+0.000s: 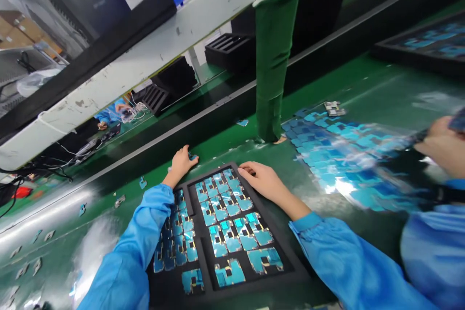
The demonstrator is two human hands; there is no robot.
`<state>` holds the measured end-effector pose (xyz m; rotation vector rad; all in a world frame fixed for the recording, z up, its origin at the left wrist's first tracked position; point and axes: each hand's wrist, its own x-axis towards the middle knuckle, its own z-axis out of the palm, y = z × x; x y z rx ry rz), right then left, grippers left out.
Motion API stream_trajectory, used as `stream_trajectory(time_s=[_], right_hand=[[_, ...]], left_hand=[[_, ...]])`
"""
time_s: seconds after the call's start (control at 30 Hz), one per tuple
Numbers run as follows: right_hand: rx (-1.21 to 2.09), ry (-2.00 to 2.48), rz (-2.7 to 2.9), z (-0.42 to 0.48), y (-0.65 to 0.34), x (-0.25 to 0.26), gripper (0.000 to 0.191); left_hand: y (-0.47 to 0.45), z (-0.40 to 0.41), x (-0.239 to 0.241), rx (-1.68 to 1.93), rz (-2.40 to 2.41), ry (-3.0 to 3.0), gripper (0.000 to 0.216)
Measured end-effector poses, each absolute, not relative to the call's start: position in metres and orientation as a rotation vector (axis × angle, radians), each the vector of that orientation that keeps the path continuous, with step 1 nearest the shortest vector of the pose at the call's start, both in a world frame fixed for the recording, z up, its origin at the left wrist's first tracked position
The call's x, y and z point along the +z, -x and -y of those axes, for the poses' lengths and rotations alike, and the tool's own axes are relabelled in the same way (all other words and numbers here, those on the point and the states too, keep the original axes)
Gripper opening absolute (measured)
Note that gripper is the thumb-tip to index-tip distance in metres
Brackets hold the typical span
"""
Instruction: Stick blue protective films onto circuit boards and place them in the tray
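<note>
A black tray point(276, 244) with several blue-filmed flat parts in its pockets lies on the green bench in front of me. My left hand point(181, 162) rests at the tray's far left corner, fingers curled over a small blue part point(193, 157). My right hand point(262, 179) lies on the tray's far right edge, fingers bent and together, touching the rim; I see nothing clearly in it. Both arms wear blue sleeves.
A heap of loose blue-filmed parts point(337, 155) lies to the right of the tray. A co-worker's hand point(441, 145) and blue sleeve reach in at the right edge. A green post point(272, 58) stands behind the tray. Black trays point(232, 48) sit beyond the conveyor rail; small parts point(34, 266) are scattered at left.
</note>
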<state>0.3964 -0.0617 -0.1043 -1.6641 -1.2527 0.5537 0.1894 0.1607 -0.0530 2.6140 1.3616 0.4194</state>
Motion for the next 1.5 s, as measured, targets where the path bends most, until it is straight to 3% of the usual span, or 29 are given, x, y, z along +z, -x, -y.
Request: stream_trajectory(time_s=[0.37, 0.63, 0.77, 0.9, 1.13, 1.3, 1.5], right_hand=[[0.507, 1.807, 1.237, 0.061, -0.388, -0.115, 0.038], [0.504, 1.791, 1.214, 0.063, -0.386, -0.114, 0.038], [0.503, 1.777, 1.19, 0.062, -0.384, -0.115, 0.036], [0.509, 1.771, 1.193, 0.062, -0.385, -0.117, 0.037], [0.523, 1.796, 1.159, 0.06, -0.385, -0.115, 0.039], [0.571, 1.836, 1.126, 0.064, -0.386, -0.111, 0.04], [0.588, 1.945, 1.055, 0.072, -0.384, -0.108, 0.033]], left_hand=[[-0.09, -0.089, -0.047, 0.6, -1.486, -2.258, 0.026], [-0.11, -0.131, -0.059, 0.183, -1.373, -2.347, 0.037], [-0.127, -0.146, -0.063, 0.006, -1.233, -2.475, 0.03], [-0.126, -0.141, -0.053, 0.118, -1.036, -2.685, 0.019], [-0.085, -0.057, -0.034, 0.652, -0.778, -2.974, 0.021], [-0.062, 0.011, -0.014, 1.052, -0.33, -3.105, 0.028], [-0.004, 0.117, -0.027, 0.547, -0.672, -2.851, 0.018]])
